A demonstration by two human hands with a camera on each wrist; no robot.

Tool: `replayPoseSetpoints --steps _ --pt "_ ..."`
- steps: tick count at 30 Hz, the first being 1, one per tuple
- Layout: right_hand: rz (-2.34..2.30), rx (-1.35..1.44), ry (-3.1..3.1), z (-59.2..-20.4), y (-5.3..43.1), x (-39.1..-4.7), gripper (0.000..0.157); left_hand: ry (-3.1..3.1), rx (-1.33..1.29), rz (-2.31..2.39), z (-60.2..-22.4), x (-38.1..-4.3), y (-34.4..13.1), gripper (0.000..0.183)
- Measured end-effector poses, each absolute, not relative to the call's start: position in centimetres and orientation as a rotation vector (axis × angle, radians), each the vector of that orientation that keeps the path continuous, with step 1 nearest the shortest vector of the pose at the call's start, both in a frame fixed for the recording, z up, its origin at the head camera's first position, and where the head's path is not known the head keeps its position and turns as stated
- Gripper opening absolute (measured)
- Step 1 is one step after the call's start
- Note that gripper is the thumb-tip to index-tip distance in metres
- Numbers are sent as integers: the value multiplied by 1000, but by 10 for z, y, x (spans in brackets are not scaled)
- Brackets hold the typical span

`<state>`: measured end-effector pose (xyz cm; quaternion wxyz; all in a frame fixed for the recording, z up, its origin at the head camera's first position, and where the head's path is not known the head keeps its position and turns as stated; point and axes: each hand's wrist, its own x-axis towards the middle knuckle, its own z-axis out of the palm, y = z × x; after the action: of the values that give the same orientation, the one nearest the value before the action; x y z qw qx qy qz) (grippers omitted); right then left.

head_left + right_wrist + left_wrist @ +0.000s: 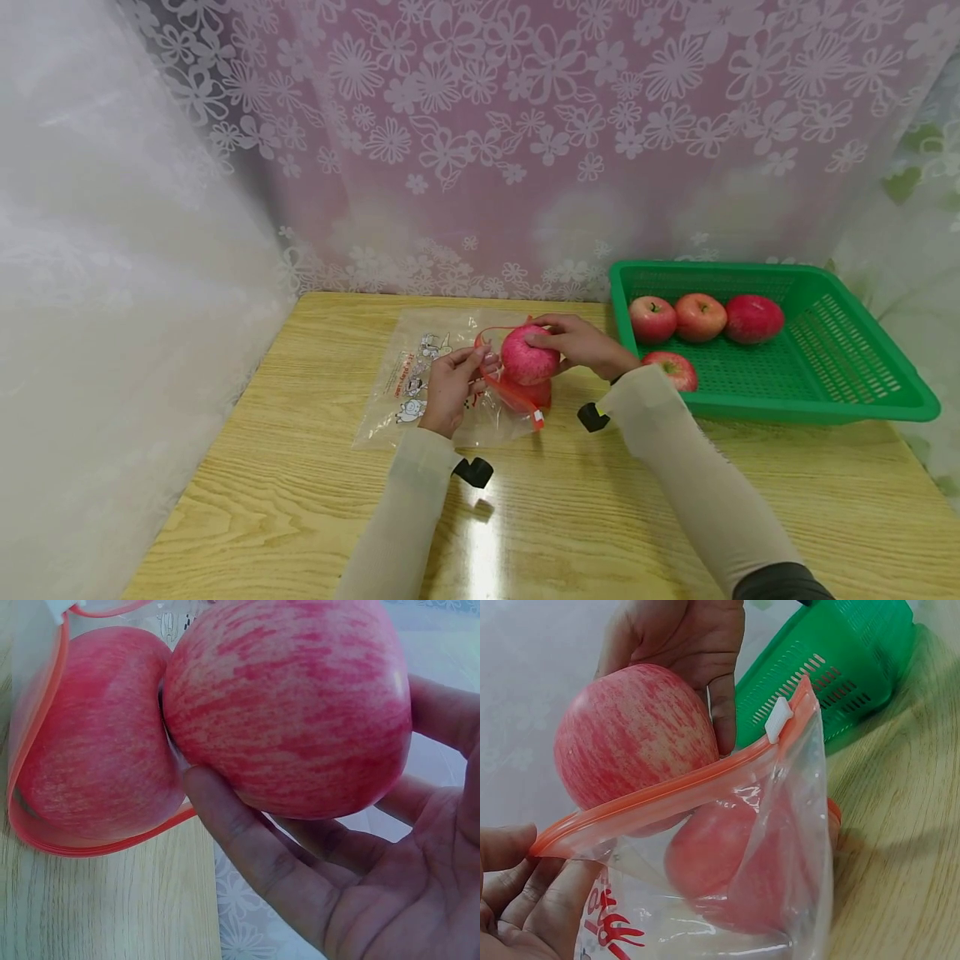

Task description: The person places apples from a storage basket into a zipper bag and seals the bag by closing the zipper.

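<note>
My right hand (pixel 581 343) grips a red striped apple (pixel 528 357) at the mouth of a clear zip bag (pixel 705 930) with an orange-red zip edge. In the left wrist view that apple's lower part sits behind the zip edge. My left hand (pixel 448 390) pinches one end of the bag's edge between thumb and fingers. Another apple (pixel 97 735) lies inside the bag, touching the held one in the right wrist view. A white slider (pixel 778 720) sits near the far end of the zip. Cartoon figures and red lettering are printed on the bag.
To the right stands a green slotted basket (pixel 810 408). It holds several fruits: a pale red apple (pixel 652 320), an orange-red apple (pixel 701 317), a darker red fruit (pixel 754 318) and a front apple (pixel 673 372). A floral curtain (pixel 480 150) hangs behind the wooden table (pixel 285 483).
</note>
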<state>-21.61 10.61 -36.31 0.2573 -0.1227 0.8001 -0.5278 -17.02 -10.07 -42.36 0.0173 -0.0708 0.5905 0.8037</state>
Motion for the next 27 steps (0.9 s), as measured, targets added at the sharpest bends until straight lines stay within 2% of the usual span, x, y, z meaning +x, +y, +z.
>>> replayPoseSetpoints --steps 27 --pt "-1361 -283 2251 -368 100 -221 52 1779 -238 2553 -421 -168 -102 32"
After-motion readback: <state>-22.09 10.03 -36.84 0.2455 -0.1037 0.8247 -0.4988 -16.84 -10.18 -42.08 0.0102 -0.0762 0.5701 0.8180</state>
